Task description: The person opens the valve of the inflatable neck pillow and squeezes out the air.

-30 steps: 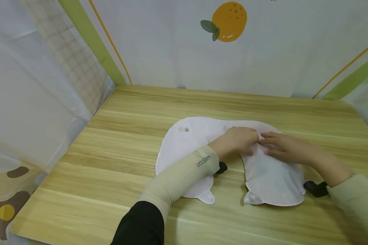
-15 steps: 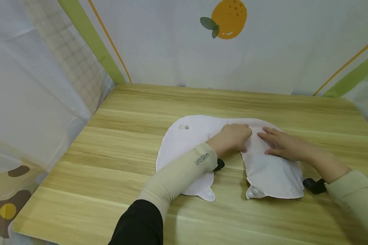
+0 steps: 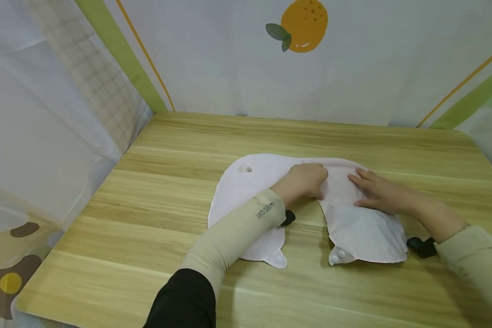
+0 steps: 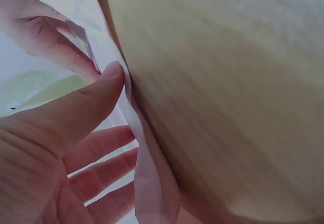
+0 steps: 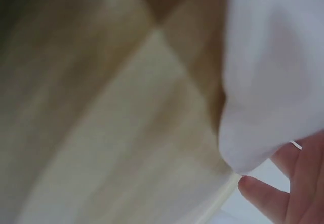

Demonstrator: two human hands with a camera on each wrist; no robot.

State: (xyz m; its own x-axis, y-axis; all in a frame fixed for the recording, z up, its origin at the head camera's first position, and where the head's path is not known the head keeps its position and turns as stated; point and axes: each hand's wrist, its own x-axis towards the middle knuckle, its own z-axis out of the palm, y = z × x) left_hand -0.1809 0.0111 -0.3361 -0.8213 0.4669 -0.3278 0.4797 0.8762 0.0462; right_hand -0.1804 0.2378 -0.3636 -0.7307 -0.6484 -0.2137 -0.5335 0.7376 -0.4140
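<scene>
White pad (image 3: 246, 196), left fingers (image 4: 101, 144) shifted leftward, bent, grip unclear, right fingers (image 3: 361, 182) splayed atop

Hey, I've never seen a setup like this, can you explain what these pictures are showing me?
There's no machine here: a person works with bare hands. The wide pictures come from a camera on the head, looking forward and down; the two close ones come from cameras on the left and right wrists. On the wood-patterned table lies a white, arch-shaped cloth, its open side toward the person. The left hand rests on its middle, thumb at the inner edge; whether it pinches the cloth is hard to tell. The right hand rests on the cloth's right part, fingers spread.
</scene>
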